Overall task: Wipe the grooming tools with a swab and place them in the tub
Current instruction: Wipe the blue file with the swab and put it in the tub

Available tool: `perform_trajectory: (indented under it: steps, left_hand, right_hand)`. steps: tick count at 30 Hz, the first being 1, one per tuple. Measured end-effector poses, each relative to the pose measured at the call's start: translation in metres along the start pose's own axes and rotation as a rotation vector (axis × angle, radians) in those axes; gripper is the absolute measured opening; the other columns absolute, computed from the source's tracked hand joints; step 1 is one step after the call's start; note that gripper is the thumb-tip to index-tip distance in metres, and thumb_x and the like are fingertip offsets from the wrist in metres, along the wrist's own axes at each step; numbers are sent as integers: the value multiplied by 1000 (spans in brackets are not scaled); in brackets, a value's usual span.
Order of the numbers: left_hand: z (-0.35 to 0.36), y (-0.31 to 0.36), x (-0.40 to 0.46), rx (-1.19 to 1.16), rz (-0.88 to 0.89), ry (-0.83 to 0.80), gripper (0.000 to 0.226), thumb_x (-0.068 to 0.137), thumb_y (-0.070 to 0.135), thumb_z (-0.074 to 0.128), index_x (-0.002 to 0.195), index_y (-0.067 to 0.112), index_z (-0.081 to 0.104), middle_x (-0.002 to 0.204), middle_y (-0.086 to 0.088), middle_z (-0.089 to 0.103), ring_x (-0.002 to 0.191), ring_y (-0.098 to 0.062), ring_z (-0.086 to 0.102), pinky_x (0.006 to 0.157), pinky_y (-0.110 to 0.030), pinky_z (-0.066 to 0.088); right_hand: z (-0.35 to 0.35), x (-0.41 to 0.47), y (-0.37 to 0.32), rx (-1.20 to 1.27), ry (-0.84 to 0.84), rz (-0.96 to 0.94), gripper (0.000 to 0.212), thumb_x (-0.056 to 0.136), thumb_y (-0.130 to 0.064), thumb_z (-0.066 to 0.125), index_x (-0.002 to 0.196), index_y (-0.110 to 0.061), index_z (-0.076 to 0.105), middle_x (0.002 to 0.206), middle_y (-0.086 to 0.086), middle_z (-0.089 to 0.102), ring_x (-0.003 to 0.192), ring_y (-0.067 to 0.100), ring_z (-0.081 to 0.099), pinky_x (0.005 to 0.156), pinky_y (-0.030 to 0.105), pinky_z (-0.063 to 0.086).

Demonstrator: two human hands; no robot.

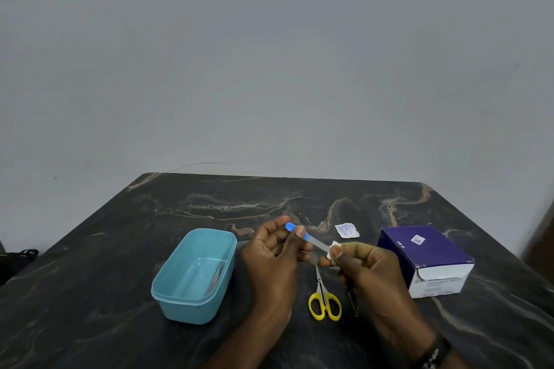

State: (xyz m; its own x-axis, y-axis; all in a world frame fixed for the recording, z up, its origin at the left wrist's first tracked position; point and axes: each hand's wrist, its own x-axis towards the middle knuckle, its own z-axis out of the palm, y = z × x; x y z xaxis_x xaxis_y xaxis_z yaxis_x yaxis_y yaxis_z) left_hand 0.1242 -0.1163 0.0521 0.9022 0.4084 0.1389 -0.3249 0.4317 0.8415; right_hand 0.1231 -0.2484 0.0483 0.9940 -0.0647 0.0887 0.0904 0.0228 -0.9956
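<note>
ok so rn my left hand [277, 252] is pinching the nail file [305, 237] by its blue handle end, thumb on top, fingers curled under. My right hand [359, 263] is pinching the white swab [333, 252] folded round the bare metal blade, about mid-air over the table [90, 293], just right of the teal tub [195, 275].

Handling-wise, my guess: the file is light, thin and stiff, metal part prob slick esp. if the swab is wet, so the plastic handle is the place to hold it, which is where I've got it. The tip looks narrow, so I'd keep the fingers behind the swab, not on the edge. The swab itself is soft and floppy, needs a firm pinch or it'll slide off.

The tub already has sth metallic lying inside, can't tell what exactly. The yellow-handled scissors [324, 299] lie on the table below my hands, closed, w/ another slim dark tool [353, 302] just beside them, partly hidden under my right hand. Both look unwiped tbh. A torn sachet [347, 230] and a purple box [425, 257] sit off to the right.
</note>
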Motion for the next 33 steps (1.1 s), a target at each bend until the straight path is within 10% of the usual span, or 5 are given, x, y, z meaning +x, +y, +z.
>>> perform_trajectory:
  steps: [16, 21, 27, 33]
  left_hand:
    - [-5, -5, -3, 333, 121, -165, 35, 90, 8, 63, 69, 35, 71, 71, -7, 74, 64, -20, 71, 55, -30, 55]
    - [-4, -9, -13, 434, 78, -345, 11, 94, 13, 58, 93, 19, 68, 74, -15, 70, 51, -22, 64, 40, -25, 46]
    - [-2, -6, -18, 517, 146, -438, 61, 94, 11, 58, 81, 70, 59, 74, 3, 72, 52, -15, 65, 47, -28, 52]
    - [-3, -10, -18, 517, 157, -452, 46, 93, 6, 58, 114, 47, 54, 77, -3, 72, 60, -18, 68, 47, -16, 49]
  right_hand:
    - [3, -2, 2, -40, 23, -94, 14, 88, -11, 66, 79, -9, 76, 60, 8, 69, 49, 6, 55, 47, 15, 44]
    - [-3, 0, -1, 66, 71, -121, 14, 89, -2, 61, 87, -6, 73, 60, -3, 71, 53, 1, 64, 49, 12, 47]
    - [-1, -1, -1, 82, 43, -84, 18, 91, -8, 60, 87, -12, 77, 81, 13, 76, 76, 30, 68, 70, 41, 52]
    - [0, -1, -2, 77, 82, -51, 18, 91, -7, 60, 87, -10, 77, 65, 12, 71, 57, 18, 55, 55, 32, 41]
